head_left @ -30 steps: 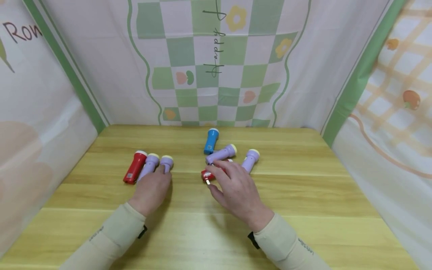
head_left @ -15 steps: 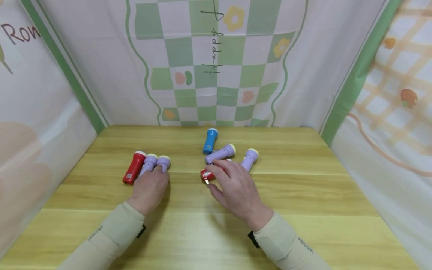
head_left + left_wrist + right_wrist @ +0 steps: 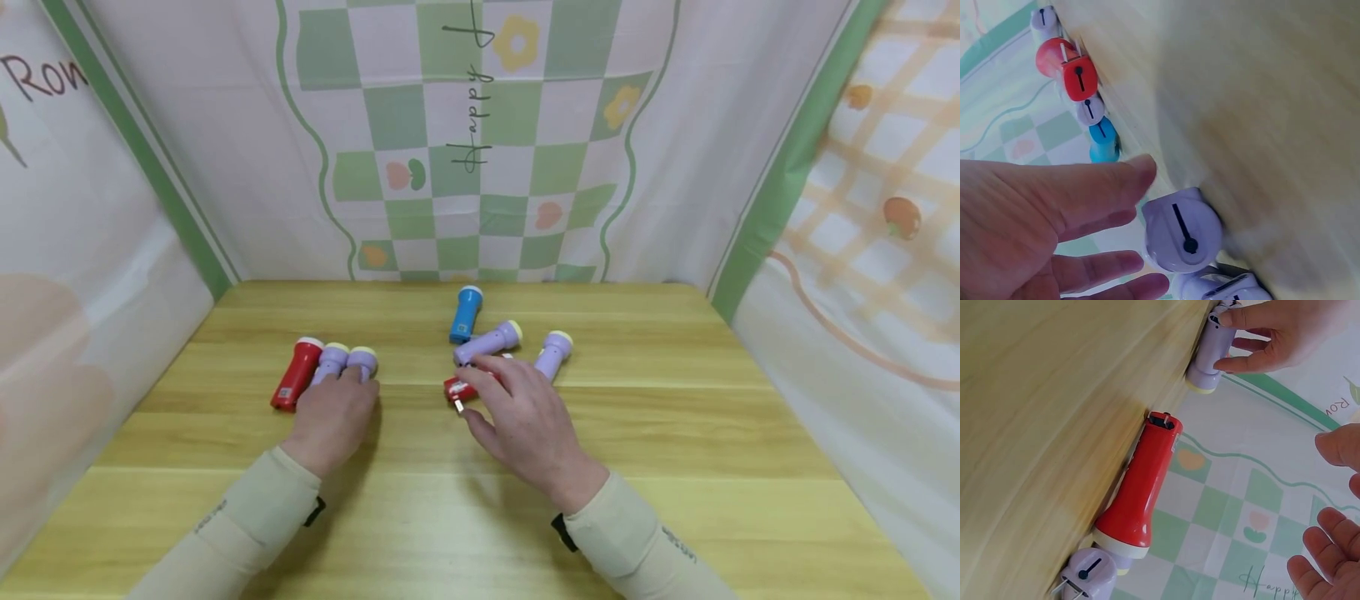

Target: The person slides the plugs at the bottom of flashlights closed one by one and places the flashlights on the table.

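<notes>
My left hand (image 3: pixel 335 417) is at a purple flashlight (image 3: pixel 363 362), the right one of a row of three on the left. In the right wrist view its thumb and fingers lie along that purple body. The left wrist view shows its fingers nearly straight beside the flashlight's rounded tail (image 3: pixel 1184 234). Touching that flashlight is another purple flashlight (image 3: pixel 330 364), with a red flashlight (image 3: pixel 296 375) outermost. My right hand (image 3: pixel 528 421) hovers, fingers loosely bent, over a second red flashlight (image 3: pixel 460 389) with metal prongs at its tail. The right wrist view shows its fingers apart from the red body (image 3: pixel 1147 481).
A purple flashlight (image 3: pixel 489 343) lies slanted behind the right hand's red one, with a blue flashlight (image 3: pixel 467 315) farther back. One more purple flashlight (image 3: pixel 551 358) lies to the right. Patterned cloth (image 3: pixel 570 167) hangs around the wooden table (image 3: pixel 420 517).
The left hand has slid its purple flashlight slightly left, closing the gap to the neighbouring purple one. The right hand has stayed in place. The head view has shifted slightly.
</notes>
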A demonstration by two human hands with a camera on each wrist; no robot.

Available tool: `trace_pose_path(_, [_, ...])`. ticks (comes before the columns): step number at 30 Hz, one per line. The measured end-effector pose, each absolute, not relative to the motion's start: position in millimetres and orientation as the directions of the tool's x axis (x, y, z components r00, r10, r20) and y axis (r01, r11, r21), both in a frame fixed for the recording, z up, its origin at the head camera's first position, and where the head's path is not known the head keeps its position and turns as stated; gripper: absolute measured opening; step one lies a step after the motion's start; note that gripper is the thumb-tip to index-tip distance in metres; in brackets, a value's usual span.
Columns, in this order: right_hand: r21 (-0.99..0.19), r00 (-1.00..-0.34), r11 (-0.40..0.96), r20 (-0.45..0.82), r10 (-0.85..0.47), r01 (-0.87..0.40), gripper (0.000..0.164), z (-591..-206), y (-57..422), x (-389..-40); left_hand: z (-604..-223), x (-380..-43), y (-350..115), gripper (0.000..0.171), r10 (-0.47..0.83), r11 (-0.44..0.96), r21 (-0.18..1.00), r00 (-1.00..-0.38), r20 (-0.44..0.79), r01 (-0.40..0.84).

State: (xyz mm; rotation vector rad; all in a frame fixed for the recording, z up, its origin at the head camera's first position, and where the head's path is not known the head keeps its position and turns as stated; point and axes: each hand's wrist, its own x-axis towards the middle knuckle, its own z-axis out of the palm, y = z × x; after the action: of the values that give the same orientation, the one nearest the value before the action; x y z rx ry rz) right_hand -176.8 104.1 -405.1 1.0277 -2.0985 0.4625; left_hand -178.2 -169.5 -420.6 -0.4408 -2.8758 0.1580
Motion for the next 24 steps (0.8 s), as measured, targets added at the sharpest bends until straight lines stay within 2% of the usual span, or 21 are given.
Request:
trace_pose_path(8, [0.003,-0.43,0.632,0.729,-0.532,-0.775,0.055,-407,107,-176,-419,-184,-165,0.02,0.374,0.927,-0.116,-0.874,0.31,0.356])
trace_pose_path(15, [0.04,-0.447,0.651,0.695,-0.563,-0.758,0.064,-409,110,-174,-416,-192,-156,0.051,0.365,0.927,0.005,-0.908,0.206,0.374])
trace_pose_path(24, [0.094,-0.484,0.684,0.637,-0.6,-0.724,0.08,-416,114,-175,-410,-206,-144,0.062,0.397,0.901,0.099,-0.896,0.198,0.421])
